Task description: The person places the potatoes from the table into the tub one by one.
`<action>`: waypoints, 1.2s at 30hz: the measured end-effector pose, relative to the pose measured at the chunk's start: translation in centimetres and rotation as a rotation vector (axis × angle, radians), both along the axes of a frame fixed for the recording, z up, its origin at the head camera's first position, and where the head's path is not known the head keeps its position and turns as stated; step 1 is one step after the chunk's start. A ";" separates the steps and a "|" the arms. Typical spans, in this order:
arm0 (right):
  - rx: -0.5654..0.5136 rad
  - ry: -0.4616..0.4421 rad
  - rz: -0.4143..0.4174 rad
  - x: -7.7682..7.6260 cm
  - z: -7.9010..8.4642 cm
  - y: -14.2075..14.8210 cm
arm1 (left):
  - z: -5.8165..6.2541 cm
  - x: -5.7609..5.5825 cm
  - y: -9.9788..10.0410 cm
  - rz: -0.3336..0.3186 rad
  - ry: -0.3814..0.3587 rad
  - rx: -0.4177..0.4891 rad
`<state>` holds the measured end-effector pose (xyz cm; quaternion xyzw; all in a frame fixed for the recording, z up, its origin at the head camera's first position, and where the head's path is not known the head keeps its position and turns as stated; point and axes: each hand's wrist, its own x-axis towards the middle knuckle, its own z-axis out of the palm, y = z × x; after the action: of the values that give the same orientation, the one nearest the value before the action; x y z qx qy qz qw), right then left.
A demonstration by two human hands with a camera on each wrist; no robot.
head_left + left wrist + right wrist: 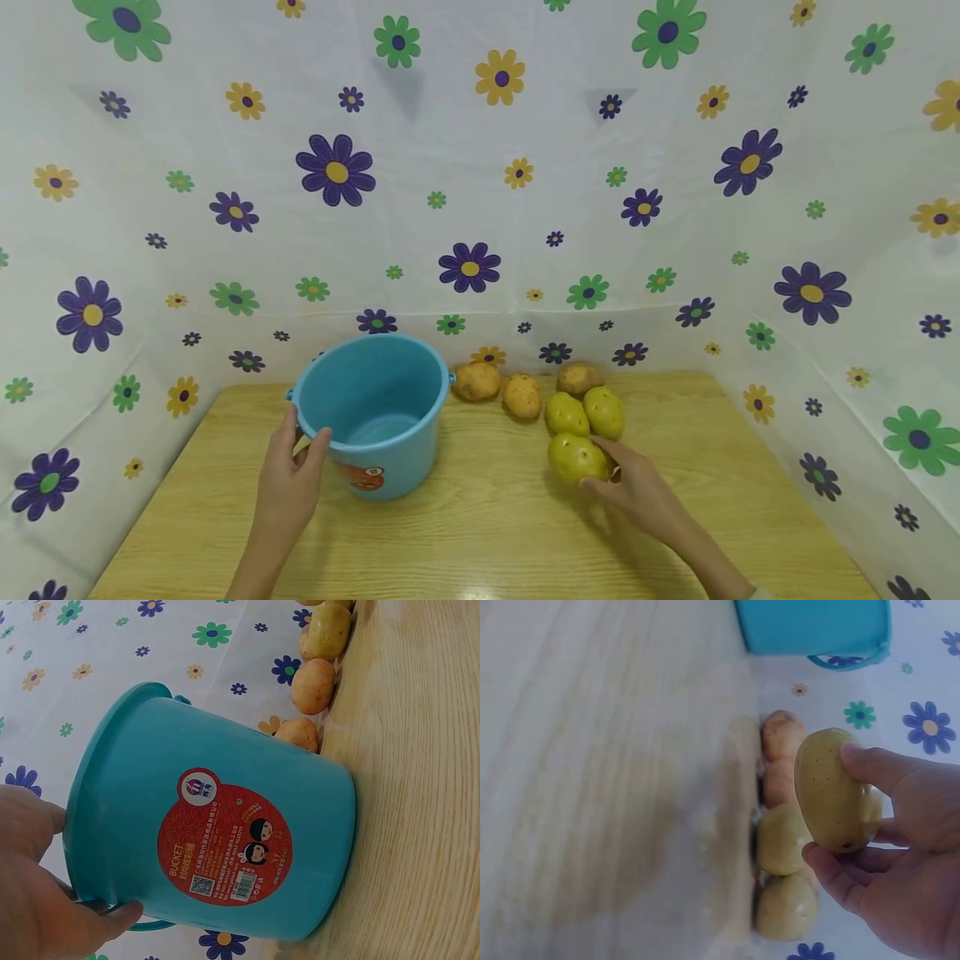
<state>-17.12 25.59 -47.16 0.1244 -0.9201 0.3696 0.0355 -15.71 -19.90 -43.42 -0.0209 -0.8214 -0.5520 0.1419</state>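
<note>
A blue plastic bucket [397, 467] stands on the left half of the table, tilted slightly toward me, with a round red label [225, 844] on its side. My left hand [291, 471] grips its rim at the left, thumb on the near side. The inside of the bucket shows only its bare floor. On the right, my right hand [637, 492] holds a yellow-green potato [832, 791] between thumb and fingers, raised off the table. Two more yellow-green potatoes, one nearer the middle [566, 414] and one to the right [603, 412], lie just behind it.
Three brownish potatoes lie along the back: one beside the bucket [477, 381], one in the middle [522, 396] and one behind the yellow-green pair [579, 377]. A white flowered cloth [465, 208] encloses the wooden table [480, 525] at the back and sides.
</note>
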 end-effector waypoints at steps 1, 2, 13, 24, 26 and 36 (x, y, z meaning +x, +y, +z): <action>0.006 0.007 0.003 0.0 0.2 0.1 | 0.0 0.0 0.0 0.001 -0.003 -0.002; 0.012 0.020 0.008 -0.1 0.4 0.2 | 0.0 0.0 0.0 0.001 -0.007 -0.003; 0.023 0.184 0.058 -0.5 3.4 0.9 | 0.2 -0.1 0.2 -0.011 -0.012 0.025; 0.045 0.224 0.089 -0.7 6.5 1.0 | 0.4 0.1 0.1 0.009 -0.045 -0.011; 0.048 0.234 0.102 -0.8 6.9 1.1 | 0.4 0.1 0.1 0.008 -0.047 -0.007; 0.071 0.238 0.135 -1.7 9.9 1.0 | 0.5 0.2 0.0 0.002 -0.053 0.001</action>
<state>-18.79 26.63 -37.29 0.2301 -0.9114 0.3212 0.1153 -15.54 -19.91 -42.95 -0.0053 -0.8247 -0.5524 0.1209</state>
